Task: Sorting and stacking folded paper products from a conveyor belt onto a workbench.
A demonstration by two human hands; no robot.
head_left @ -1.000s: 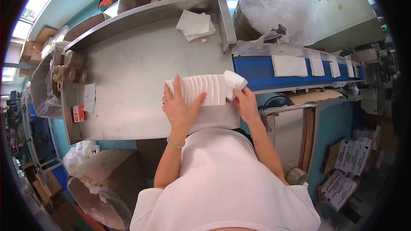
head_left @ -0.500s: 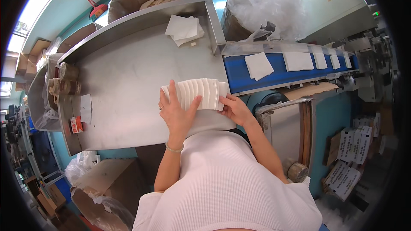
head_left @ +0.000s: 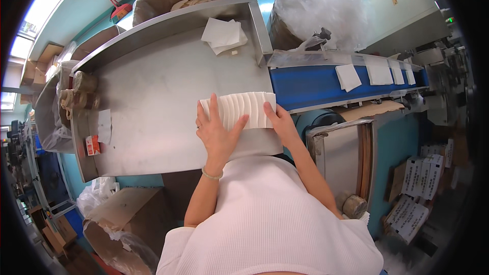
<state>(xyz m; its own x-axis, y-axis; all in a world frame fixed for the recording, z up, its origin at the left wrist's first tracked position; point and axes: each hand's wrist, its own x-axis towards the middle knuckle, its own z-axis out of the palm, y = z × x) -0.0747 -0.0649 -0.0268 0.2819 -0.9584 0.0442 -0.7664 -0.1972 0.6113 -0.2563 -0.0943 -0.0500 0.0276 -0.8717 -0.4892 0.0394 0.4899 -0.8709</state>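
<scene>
In the head view, a row of white folded sheets [head_left: 247, 109] lies on the shiny desk [head_left: 153, 97], close to the person's tummy. The left hand [head_left: 216, 135] is spread wide over the left part of the row, with its thumb apart and touching the sheets. It grips nothing tightly that I can see; it seems to stop the row from sliding or tipping. The right hand [head_left: 279, 122] is bent around the right end, with its thumb on top. It has hold of that end, though some fingers are hidden. I think the 2 hands work like bookends, so the sheets stay lined up.

The sheets look soft and papery, and they lean in a row of thin, wavy ridges. The desk is smooth gray metal with a raised edge at the back. Near that edge lie a few flat, loose white sheets [head_left: 224, 35]. On the right is a flat blue belt [head_left: 308, 84] with 4 white pieces [head_left: 348, 77] set apart, maybe so they don't bump. Behind it sits a puffy, crinkly clear plastic bag [head_left: 326, 10].
</scene>
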